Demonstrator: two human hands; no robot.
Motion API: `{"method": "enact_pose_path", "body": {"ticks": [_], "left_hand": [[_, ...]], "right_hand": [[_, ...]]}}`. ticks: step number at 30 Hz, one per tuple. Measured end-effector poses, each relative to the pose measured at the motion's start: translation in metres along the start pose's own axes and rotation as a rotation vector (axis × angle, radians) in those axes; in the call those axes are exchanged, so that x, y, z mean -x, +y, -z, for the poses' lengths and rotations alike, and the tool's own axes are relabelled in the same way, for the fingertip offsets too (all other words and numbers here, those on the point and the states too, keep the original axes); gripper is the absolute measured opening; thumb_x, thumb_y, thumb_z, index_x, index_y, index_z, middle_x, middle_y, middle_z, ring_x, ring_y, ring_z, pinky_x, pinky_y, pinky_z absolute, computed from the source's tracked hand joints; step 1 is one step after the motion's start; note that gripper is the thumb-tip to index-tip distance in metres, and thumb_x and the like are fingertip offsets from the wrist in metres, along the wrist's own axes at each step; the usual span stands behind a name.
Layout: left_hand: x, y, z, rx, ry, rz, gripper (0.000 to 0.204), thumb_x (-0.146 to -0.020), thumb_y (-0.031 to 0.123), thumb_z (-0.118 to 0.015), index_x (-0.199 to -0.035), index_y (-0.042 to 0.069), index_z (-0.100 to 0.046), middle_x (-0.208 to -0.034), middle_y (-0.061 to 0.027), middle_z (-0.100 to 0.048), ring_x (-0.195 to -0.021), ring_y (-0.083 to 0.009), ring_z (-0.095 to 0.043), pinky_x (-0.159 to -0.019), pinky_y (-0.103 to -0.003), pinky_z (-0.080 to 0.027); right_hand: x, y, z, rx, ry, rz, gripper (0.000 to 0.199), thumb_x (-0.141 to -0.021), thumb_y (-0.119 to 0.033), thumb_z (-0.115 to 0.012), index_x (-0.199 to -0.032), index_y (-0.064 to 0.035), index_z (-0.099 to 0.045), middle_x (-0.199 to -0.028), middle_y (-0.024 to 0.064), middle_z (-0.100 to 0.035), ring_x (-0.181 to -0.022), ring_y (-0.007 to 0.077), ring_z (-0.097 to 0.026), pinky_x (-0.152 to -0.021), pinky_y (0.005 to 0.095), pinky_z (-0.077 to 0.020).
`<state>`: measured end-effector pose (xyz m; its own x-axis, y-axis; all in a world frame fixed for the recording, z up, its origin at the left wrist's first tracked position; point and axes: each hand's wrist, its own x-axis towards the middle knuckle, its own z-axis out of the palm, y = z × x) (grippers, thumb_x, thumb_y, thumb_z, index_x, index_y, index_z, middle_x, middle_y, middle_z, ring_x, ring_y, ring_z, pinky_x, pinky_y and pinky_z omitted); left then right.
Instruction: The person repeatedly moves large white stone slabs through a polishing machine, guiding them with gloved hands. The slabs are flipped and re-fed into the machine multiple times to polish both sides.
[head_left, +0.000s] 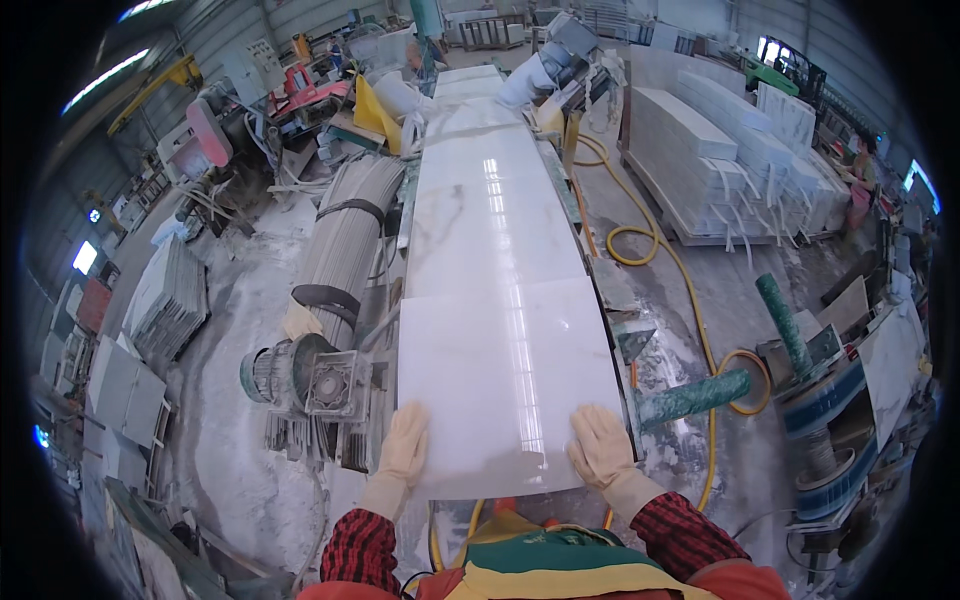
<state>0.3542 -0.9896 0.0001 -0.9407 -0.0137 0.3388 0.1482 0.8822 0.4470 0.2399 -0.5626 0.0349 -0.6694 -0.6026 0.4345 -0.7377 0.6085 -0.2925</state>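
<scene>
A polished white marble slab (pixel 500 380) lies in front of me on a long roller line, its near end reaching out toward my waist. Both my hands wear cream work gloves. My left hand (pixel 404 442) grips the slab's left edge close to the near corner, fingers pointing forward. On the opposite edge, my right hand (pixel 600 448) holds the near right corner, its fingers over the top face. The undersides of both hands are hidden. Beyond this slab, another white slab (pixel 490 220) continues the line, meeting it at a thin seam.
A dusty motor (pixel 285 375) sits left of the line beside a bundle of grey strips (pixel 345 225). On the right, a green pipe (pixel 692 398) sticks out, and a yellow hose (pixel 690 285) loops over the wet floor. Stacked stone blocks (pixel 700 160) stand farther right.
</scene>
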Motion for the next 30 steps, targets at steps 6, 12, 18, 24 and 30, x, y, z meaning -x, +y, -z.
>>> {"method": "enact_pose_path", "body": {"ticks": [6,12,18,24,30], "left_hand": [[0.073,0.034,0.007,-0.008,-0.036,0.01,0.05,-0.106,0.01,-0.059,-0.156,0.003,-0.058,-0.163,-0.032,-0.051,-0.153,-0.0531,-0.045,-0.131,-0.058,-0.033],[0.114,0.062,0.022,-0.022,-0.105,-0.002,0.054,-0.105,0.012,-0.062,-0.158,0.003,-0.054,-0.165,-0.0338,-0.047,-0.152,-0.0557,-0.044,-0.129,-0.059,-0.035],[0.145,0.079,0.035,-0.01,-0.163,0.002,0.052,-0.105,0.009,-0.062,-0.155,0.003,-0.056,-0.162,-0.0332,-0.05,-0.151,-0.0556,-0.045,-0.128,-0.059,-0.036],[0.137,0.075,0.081,0.059,-0.355,-0.042,0.044,-0.104,0.006,-0.062,-0.148,0.002,-0.063,-0.154,-0.0318,-0.06,-0.145,-0.0513,-0.055,-0.126,-0.055,-0.042],[0.034,0.016,0.075,-0.01,-0.218,-0.117,0.046,-0.102,0.004,-0.065,-0.148,0.0,-0.063,-0.144,-0.0308,-0.068,-0.136,-0.0505,-0.064,-0.118,-0.054,-0.051]], "right_hand": [[0.013,0.004,-0.01,-0.022,0.007,-0.019,0.054,-0.098,-0.028,-0.069,-0.144,0.0001,-0.062,-0.148,0.027,-0.063,-0.137,0.0466,-0.058,-0.12,0.0568,-0.0438],[0.011,-0.003,-0.002,-0.035,0.113,0.03,0.049,-0.095,-0.022,-0.069,-0.136,0.0044,-0.062,-0.136,0.0283,-0.066,-0.127,0.0479,-0.061,-0.115,0.0569,-0.0464],[0.006,-0.013,0.014,-0.091,0.133,0.001,0.034,-0.091,-0.019,-0.067,-0.119,-0.0001,-0.062,-0.118,0.0214,-0.065,-0.113,0.0429,-0.062,-0.105,0.0528,-0.0491],[0.019,-0.009,0.011,-0.103,0.136,-0.058,0.031,-0.088,-0.011,-0.069,-0.118,-0.0001,-0.067,-0.115,0.0206,-0.068,-0.112,0.0418,-0.065,-0.103,0.0515,-0.0516],[0.074,-0.032,0.047,-0.067,0.274,-0.137,0.042,-0.09,-0.012,-0.071,-0.129,0.0016,-0.066,-0.126,0.0236,-0.069,-0.118,0.045,-0.065,-0.106,0.0496,-0.0527]]}}
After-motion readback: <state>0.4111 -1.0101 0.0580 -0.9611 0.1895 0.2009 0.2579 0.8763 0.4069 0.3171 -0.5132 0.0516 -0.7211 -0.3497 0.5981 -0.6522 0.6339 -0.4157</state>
